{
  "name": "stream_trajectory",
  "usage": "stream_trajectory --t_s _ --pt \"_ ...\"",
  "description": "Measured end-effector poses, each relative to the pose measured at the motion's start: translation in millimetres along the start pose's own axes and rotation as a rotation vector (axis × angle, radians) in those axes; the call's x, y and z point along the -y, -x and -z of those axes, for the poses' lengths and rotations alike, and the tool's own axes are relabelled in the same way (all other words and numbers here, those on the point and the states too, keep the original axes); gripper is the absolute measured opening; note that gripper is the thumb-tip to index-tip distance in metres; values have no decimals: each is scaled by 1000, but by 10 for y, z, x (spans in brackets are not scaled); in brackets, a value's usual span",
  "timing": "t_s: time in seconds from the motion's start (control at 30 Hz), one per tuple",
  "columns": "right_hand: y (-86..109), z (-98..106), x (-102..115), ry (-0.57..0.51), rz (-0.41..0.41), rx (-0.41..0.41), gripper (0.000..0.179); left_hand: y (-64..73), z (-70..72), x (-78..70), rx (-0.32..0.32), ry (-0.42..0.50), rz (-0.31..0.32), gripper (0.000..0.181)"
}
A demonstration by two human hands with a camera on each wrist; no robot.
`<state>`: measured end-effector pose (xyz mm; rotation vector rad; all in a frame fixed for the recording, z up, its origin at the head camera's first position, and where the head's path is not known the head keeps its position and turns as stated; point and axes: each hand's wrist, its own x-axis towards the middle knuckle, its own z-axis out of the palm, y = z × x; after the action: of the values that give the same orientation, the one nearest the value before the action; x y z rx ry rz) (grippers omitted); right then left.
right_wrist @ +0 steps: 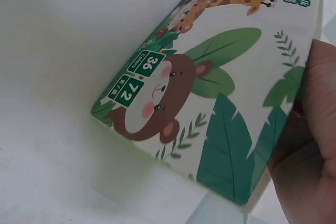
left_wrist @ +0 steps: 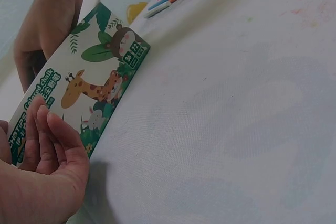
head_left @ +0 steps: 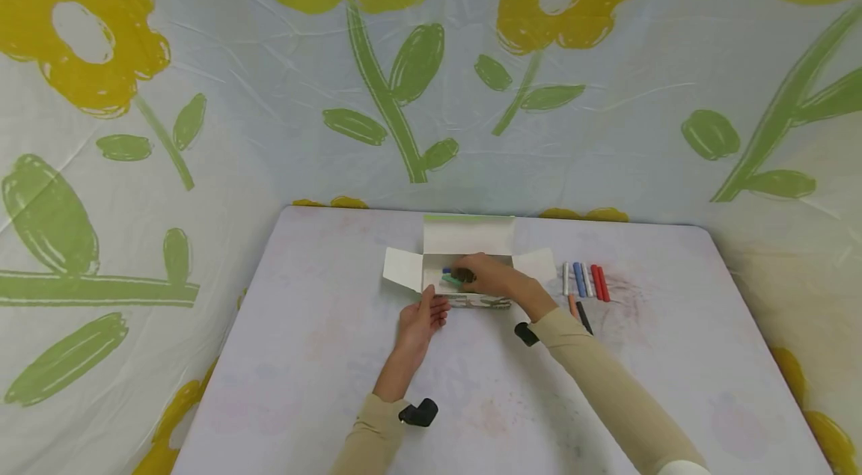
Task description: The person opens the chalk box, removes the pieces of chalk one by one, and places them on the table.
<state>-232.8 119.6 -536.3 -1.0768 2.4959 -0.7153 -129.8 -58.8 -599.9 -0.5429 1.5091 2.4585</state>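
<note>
An open white chalk box (head_left: 478, 301) with printed animals and leaves on its front stands at the back middle of the table, its flaps spread. My right hand (head_left: 481, 271) reaches down inside it. There its fingertips pinch a green chalk stick (head_left: 452, 280), and a blue stick (head_left: 446, 271) lies just beyond. The wall hides these fingers in the right wrist view. At the box's left front corner my left hand (head_left: 419, 318) holds the wall, thumb at the rim and curled fingers (left_wrist: 44, 135) against the printed front.
Right of the box, chalk sticks lie on the white table (head_left: 303, 355): white, a blue one (head_left: 580, 280), red ones (head_left: 595, 283), an orange one (head_left: 573, 306) and a black one (head_left: 584, 316). A flowered cloth (head_left: 606, 123) hangs behind the table.
</note>
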Motion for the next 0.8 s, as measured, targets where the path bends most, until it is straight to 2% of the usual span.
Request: stream_trajectory --t_s 0.27,0.43,0.8 --pt "188 114 -46 -184 45 -93 20 -17 -10 1 -12 -8 1 53" --pt "292 186 -87 -263 2 -171 24 -17 -15 -6 -12 0 5 53" --pt "584 353 -94 -352 -70 -305 28 4 -8 -9 -6 -10 8 51"
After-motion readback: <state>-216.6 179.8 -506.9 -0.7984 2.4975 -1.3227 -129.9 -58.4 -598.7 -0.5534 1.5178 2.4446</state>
